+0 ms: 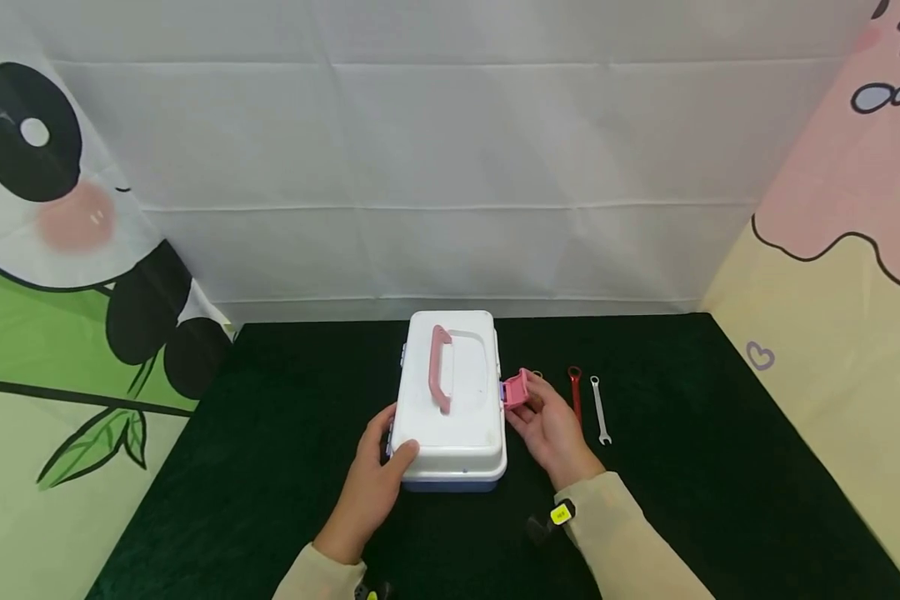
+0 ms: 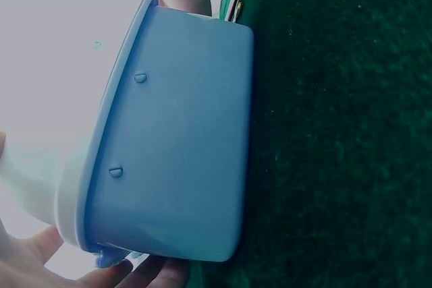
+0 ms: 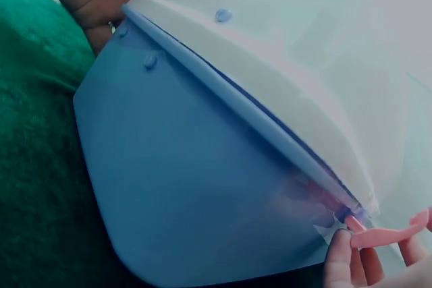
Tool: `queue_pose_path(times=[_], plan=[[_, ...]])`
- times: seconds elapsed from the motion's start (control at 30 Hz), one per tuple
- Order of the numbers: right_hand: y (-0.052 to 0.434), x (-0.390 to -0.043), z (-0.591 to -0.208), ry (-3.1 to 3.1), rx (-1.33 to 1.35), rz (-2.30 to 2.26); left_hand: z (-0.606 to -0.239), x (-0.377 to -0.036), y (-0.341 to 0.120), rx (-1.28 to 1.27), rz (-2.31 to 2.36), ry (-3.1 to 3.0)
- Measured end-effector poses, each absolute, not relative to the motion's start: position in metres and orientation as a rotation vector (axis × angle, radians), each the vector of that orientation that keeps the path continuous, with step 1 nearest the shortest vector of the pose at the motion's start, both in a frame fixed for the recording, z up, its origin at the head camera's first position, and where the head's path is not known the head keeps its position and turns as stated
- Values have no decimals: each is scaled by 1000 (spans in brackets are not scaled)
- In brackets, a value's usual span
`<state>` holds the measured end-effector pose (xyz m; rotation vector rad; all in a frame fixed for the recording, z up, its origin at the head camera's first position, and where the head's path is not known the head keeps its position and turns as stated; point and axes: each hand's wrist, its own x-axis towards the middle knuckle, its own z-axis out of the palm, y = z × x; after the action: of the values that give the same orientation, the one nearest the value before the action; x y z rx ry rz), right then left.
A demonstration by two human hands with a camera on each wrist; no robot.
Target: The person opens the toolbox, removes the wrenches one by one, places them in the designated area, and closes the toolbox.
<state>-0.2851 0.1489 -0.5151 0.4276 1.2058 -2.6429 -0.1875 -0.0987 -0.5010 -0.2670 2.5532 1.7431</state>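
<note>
A toolbox (image 1: 451, 400) with a white lid, pink handle (image 1: 440, 367) and blue base (image 2: 175, 153) stands on the dark green cloth. My left hand (image 1: 378, 475) grips its near left corner, thumb on the lid and fingers down the side. At the box's right side, my right hand (image 1: 547, 425) pinches the pink latch (image 1: 515, 388), which is swung outward. In the right wrist view the fingertips (image 3: 341, 257) hold the pink latch (image 3: 385, 236) beside the seam between lid and blue base (image 3: 202, 187).
A red wrench (image 1: 575, 392) and a silver wrench (image 1: 599, 408) lie on the cloth right of the box. White fabric hangs behind the table, a panda print at left and a pink and yellow print at right.
</note>
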Motion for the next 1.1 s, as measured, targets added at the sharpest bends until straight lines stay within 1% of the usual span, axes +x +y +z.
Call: queue_pose_path(times=[0.4,0.77,1.1], plan=[[144,-290,-507,1748,308,-2390,-502,-188,-98,-268,1735,2554],[141,-297,-499,1922,213,-2301,-501,-187,-97,-266,1734,2556],[141,-302,-497,2120,224,-2129,-496,-186,-97,-273,1744,2555]])
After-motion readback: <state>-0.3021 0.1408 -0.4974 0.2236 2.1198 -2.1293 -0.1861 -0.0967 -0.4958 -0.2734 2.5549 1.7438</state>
